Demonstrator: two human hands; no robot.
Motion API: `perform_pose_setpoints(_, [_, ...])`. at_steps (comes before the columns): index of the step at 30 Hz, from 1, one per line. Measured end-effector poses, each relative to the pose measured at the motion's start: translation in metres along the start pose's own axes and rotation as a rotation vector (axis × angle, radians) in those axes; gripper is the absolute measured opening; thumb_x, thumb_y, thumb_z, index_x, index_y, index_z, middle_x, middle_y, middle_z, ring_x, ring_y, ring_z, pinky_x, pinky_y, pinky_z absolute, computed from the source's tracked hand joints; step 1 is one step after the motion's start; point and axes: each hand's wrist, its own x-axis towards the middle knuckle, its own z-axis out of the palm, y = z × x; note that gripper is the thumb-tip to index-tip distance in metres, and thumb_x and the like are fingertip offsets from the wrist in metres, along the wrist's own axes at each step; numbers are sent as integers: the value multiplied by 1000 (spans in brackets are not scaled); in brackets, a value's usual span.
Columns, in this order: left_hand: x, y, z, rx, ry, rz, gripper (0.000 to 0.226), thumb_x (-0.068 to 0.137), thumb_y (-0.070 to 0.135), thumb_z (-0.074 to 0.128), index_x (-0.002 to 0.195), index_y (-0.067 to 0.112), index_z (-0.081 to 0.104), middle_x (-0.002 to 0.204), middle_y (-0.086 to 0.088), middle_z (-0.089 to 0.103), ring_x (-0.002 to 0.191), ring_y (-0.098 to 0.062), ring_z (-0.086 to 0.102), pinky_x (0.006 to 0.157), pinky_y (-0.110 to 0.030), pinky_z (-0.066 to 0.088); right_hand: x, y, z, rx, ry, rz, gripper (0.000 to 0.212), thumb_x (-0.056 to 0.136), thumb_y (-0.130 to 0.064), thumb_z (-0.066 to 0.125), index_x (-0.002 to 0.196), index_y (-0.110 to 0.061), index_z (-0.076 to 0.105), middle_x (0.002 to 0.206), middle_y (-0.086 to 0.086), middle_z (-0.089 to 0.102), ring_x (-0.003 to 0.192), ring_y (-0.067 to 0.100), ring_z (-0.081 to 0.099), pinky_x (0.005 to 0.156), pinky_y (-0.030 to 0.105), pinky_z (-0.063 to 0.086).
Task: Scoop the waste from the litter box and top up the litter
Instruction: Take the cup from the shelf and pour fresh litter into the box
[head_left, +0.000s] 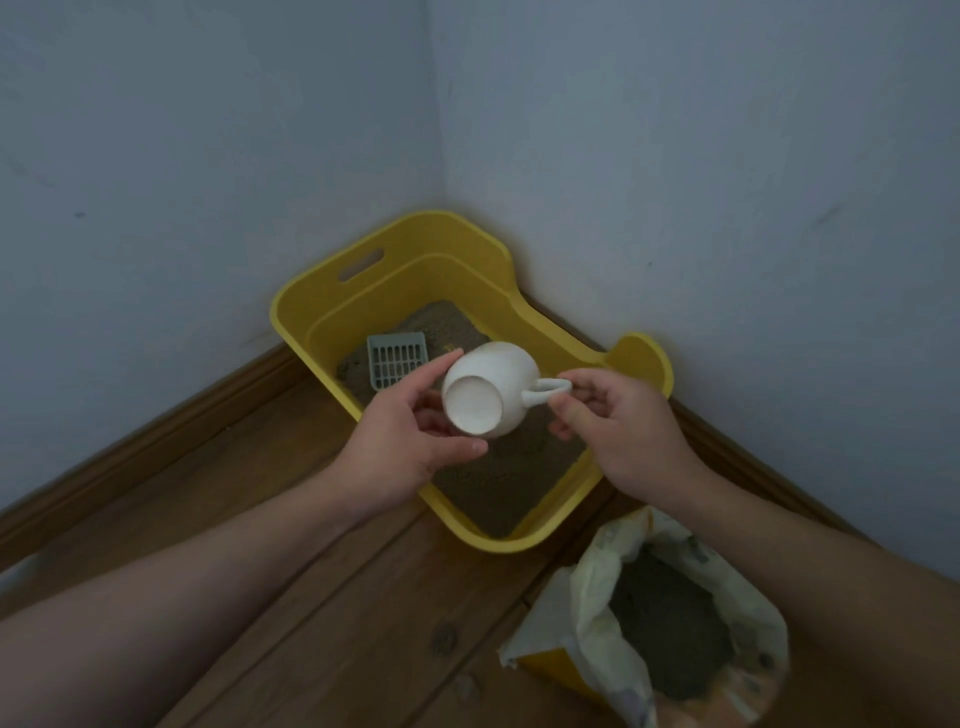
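White cup (493, 389) held tipped over yellow litter box (322, 291), centre of frame.

Lower right: open litter bag (587, 597), grey litter inside, standing on wooden floor (311, 597). Centre: left hand (400, 441), thumb and fingers curled round the cup's body; right hand (623, 436), fingertips pinching the cup's handle. Cup on its side, base toward the camera, above the litter in the box. Behind it, left of centre: grey slotted scoop (397, 358) lying on the litter. Box sits in the corner of two pale walls (208, 130).
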Motion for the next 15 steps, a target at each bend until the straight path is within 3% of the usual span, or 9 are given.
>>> perform_pose_setpoints(4, [-1, 0, -1, 81, 12, 48, 75, 65, 19, 85, 130, 37, 54, 106, -7, 67, 92, -29, 67, 81, -40, 59, 2, -3, -2, 28, 11, 27, 9, 97, -28, 59, 100, -33, 66, 81, -4, 74, 72, 5, 72, 63, 16, 55])
perform_pose_setpoints(9, [2, 2, -5, 171, 5, 80, 59, 63, 48, 81, 118, 41, 62, 99, 2, 69, 88, -24, 65, 76, -42, 59, 3, -3, -3, -11, -12, 49, 15, 98, -30, 56, 98, -28, 70, 76, 1, 73, 67, 10, 72, 60, 20, 57])
perform_pose_setpoints(13, [5, 9, -5, 210, 39, 94, 59, 68, 55, 75, 121, 31, 64, 99, 3, 70, 85, -19, 64, 68, -33, 56, 4, -6, -3, -7, 13, 72, 21, 99, -32, 54, 85, -26, 70, 70, 3, 71, 60, 13, 71, 55, 20, 56])
perform_pose_setpoints(15, [7, 13, -4, 201, 44, 105, 57, 69, 55, 74, 121, 32, 65, 99, 4, 69, 86, -20, 64, 70, -36, 58, 5, -8, -4, -2, 24, 67, 25, 99, -33, 54, 81, -25, 70, 69, 4, 72, 59, 14, 71, 55, 21, 56])
